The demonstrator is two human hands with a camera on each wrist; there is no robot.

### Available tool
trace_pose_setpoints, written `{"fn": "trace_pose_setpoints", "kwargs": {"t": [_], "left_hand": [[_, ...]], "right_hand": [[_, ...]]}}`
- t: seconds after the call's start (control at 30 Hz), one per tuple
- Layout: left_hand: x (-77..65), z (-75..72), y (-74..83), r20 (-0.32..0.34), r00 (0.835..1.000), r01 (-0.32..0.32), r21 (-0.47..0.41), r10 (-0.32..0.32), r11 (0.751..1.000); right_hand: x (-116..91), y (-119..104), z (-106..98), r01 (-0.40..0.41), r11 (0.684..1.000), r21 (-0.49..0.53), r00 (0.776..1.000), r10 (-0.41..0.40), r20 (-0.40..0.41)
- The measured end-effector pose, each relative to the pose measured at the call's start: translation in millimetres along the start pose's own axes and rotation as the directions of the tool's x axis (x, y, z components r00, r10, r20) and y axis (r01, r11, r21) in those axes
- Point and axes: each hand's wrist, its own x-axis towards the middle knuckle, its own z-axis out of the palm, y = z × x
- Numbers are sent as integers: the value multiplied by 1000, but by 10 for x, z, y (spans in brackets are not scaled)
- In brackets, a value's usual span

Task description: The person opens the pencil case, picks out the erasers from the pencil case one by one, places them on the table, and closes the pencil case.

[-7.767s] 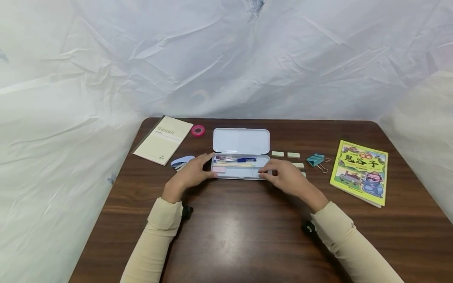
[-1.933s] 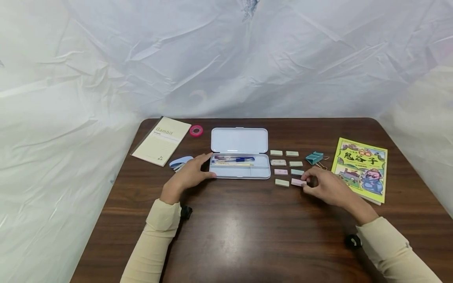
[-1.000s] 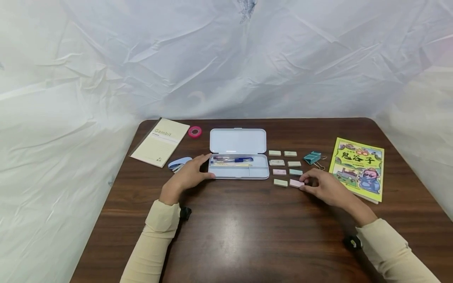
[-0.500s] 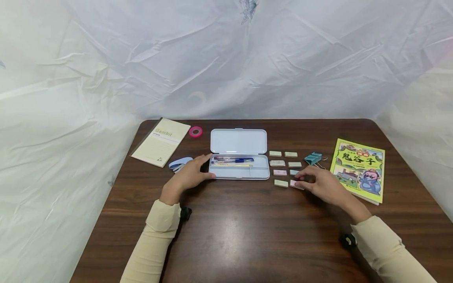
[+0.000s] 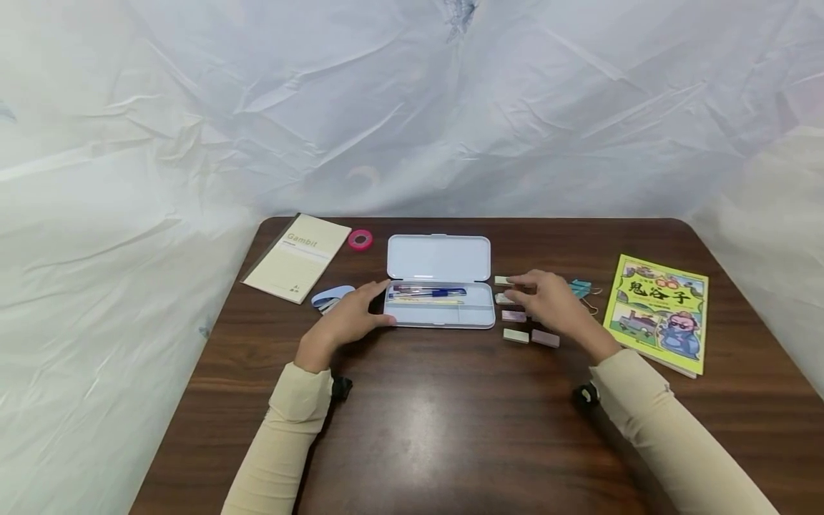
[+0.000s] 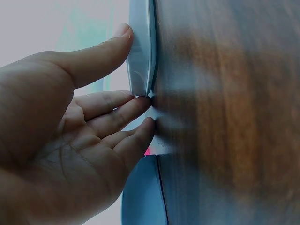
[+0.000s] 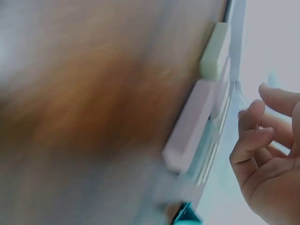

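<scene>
An open pale-blue pencil case (image 5: 439, 259) lies at mid-table, with pens (image 5: 440, 292) and a yellow pencil (image 5: 418, 300) in its rear compartment. My left hand (image 5: 347, 315) holds its left end, thumb at the front corner and fingers along the side. To the right of the case are several small erasers in two columns, including a pale green eraser (image 5: 516, 335) and a pink eraser (image 5: 546, 339). My right hand (image 5: 553, 304) hovers over the rear ones with loosely bent fingers, hiding part of the right column. Nothing shows between its fingers in the right wrist view.
A cream notebook (image 5: 299, 257) and a pink tape roll (image 5: 360, 239) lie at the back left. A blue-and-white item (image 5: 331, 295) sits by the left hand. Teal binder clips (image 5: 581, 287) and a yellow comic book (image 5: 658, 315) lie to the right.
A pink eraser that was in the case's front compartment is now out of it. My right hand has left the front-right pink eraser and moved back and left. The left hand stays put.
</scene>
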Motion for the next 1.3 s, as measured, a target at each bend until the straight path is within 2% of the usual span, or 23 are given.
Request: {"fn": "trace_pose_setpoints", "kwargs": {"t": [0.17,0.33,0.63,1.0,1.13,1.3], "left_hand": [[23,19,34,-2,1000,-10,-2,10,1000],[30,30,84,15,1000,-3,13,3,1000],[5,16,158,27,1000,4,-1,-4,1000],[21,20,48,-2,1000,12,-10,-12,1000],[30,27,22,-9,999,35,-23,-35,999],[69,47,-59,-18,999,47,-84,-49,995]], "right_hand": [[210,-85,-10,-49,997,65,999,49,-3],[358,-76,-27,-104,979,173,994,106,-2],[418,-87,27,-167,900,402,985,168,33],[356,-58,91,-103,792,601,991,133,-6],[326,-63,103,-72,787,612,994,109,-22],[274,-20,99,-36,801,597,998,55,-14]]}}
